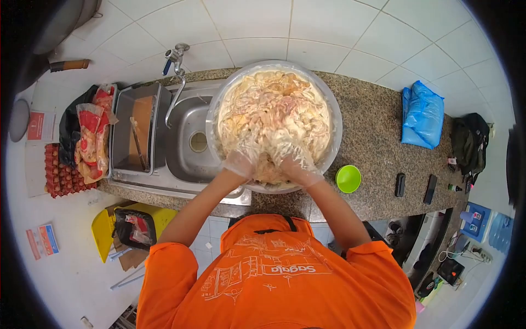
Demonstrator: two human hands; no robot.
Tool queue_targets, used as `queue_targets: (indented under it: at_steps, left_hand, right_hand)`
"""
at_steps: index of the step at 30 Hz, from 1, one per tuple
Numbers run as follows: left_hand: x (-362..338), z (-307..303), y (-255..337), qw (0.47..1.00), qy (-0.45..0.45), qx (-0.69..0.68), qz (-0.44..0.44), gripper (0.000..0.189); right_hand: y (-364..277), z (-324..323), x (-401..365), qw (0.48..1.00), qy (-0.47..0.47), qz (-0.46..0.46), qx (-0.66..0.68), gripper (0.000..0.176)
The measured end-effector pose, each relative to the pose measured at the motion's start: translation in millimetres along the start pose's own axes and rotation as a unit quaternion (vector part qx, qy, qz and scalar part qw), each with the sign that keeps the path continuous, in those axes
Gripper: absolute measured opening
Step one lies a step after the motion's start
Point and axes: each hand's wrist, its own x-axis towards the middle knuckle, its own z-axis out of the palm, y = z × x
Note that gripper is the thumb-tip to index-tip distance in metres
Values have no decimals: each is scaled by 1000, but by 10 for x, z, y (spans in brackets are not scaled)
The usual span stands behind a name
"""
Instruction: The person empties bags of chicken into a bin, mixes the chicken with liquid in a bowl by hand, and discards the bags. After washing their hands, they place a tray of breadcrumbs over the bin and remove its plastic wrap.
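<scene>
A large, wide basin [336, 123] stands on the counter, partly over the sink's edge. It is filled with pale raw meat pieces [274, 101], which look like chicken, coated in a creamy white mixture. Both my hands wear clear plastic gloves smeared with that coating. At the near side of the basin, my left hand [244, 153] presses into the meat. Close beside it, my right hand [293, 156] is sunk in the same mass. Coating and meat hide the fingers of both hands, so their grip does not show.
Left of the basin are a steel sink [189, 159] with a tap [176, 66], a grey tub [159, 126], red-and-clear packages [90, 137] and egg trays [57, 170]. To the right are a green bowl [348, 179], a blue plastic bag [423, 115] and two dark objects [400, 185].
</scene>
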Motion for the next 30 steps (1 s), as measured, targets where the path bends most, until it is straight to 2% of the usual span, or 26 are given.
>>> queue_targets:
  at_steps: [1, 2, 3, 4, 5, 6, 7, 8, 9, 10, 11, 12, 13, 14, 16, 17, 18, 19, 20, 21, 23, 24, 25, 27, 28, 30]
  left_hand:
    - [-72, 171, -77, 989, 136, -52, 17, 62]
    - [-84, 152, -118, 989, 136, -50, 17, 62]
    - [-101, 109, -145, 999, -22, 26, -14, 61]
    - [-81, -29, -164, 978, -179, 100, -47, 60]
    - [-37, -180, -239, 978, -178, 99, -52, 60]
    - [61, -514, -316, 967, -180, -130, -124, 63]
    - [145, -683, -385, 901, -171, -351, -187, 66]
    - [192, -656, -433, 901, -171, -352, -186, 66]
    - [241, -601, -487, 904, -97, -338, -241, 71]
    - [300, -527, -559, 900, -22, -322, -294, 76]
    - [389, -308, -698, 900, -21, -322, -294, 76]
    - [534, -299, -770, 900, 25, -302, -314, 74]
    - [628, -289, -814, 898, 69, -280, -332, 72]
    - [689, -266, -806, 887, 18, -324, -330, 70]
    - [961, 870, -1303, 874, -135, -325, -336, 71]
    - [1094, 1412, -1541, 863, -212, -319, -330, 71]
    - [1118, 1185, -1480, 863, -212, -320, -329, 71]
    - [1139, 688, -1331, 748, -179, -527, -361, 69]
    - [1197, 354, -1230, 590, -137, -705, -370, 67]
    - [1261, 306, -1214, 590, -136, -705, -370, 67]
    - [1378, 198, -1183, 571, -186, -696, -395, 80]
    - [1382, -238, -1002, 619, -207, -631, -420, 82]
    - [1434, -177, -996, 620, -206, -631, -418, 82]
    - [1489, 9, -995, 632, -215, -665, -335, 88]
    - [1497, -180, -904, 630, -217, -665, -337, 88]
    - [1501, -519, -719, 674, -296, -533, -416, 83]
  right_hand:
    - [14, 12, -21, 999, 25, -43, -11, 56]
    - [64, -14, 82, 1000, 3, -7, 0, 44]
    - [107, -38, 96, 1000, 2, -9, 1, 44]
    - [192, -89, 85, 996, -70, 10, -55, 37]
    - [290, -158, 101, 983, -142, 28, -113, 31]
    - [332, -409, 152, 995, -80, 25, 53, 23]
    - [339, -587, 187, 995, -81, 25, 53, 23]
    - [349, -733, 213, 987, -25, 104, 121, 23]
    - [393, -809, 231, 965, 34, 180, 185, 24]
    - [738, -336, 130, 966, 161, 179, 95, 35]
    - [795, -359, 183, 966, 161, 178, 93, 35]
    - [858, -405, 263, 933, 50, 335, 122, 42]
    - [920, -438, 337, 863, -63, 480, 147, 50]
    - [1011, -446, 394, 862, -60, 481, 146, 50]
    - [1188, -439, 473, 910, -101, 273, 295, 56]
    - [1256, -383, 575, 915, -112, 235, 308, 56]
    - [1290, -365, 685, 911, -123, 230, 319, 55]
    - [1314, -352, 785, 902, -133, 228, 342, 55]
    - [1330, -348, 872, 886, -139, 230, 378, 54]
    - [1349, -336, 949, 865, -146, 236, 419, 54]
    - [1346, -307, 1068, 816, -154, 251, 498, 53]
    - [1334, -298, 1097, 800, -157, 259, 517, 53]
    - [1307, -327, 1118, 795, -162, 264, 522, 53]
    - [1249, -413, 1154, 810, -181, 268, 489, 52]
    - [1182, -515, 1168, 828, -201, 269, 449, 52]
    - [985, -737, 1157, 865, -250, 274, 338, 51]
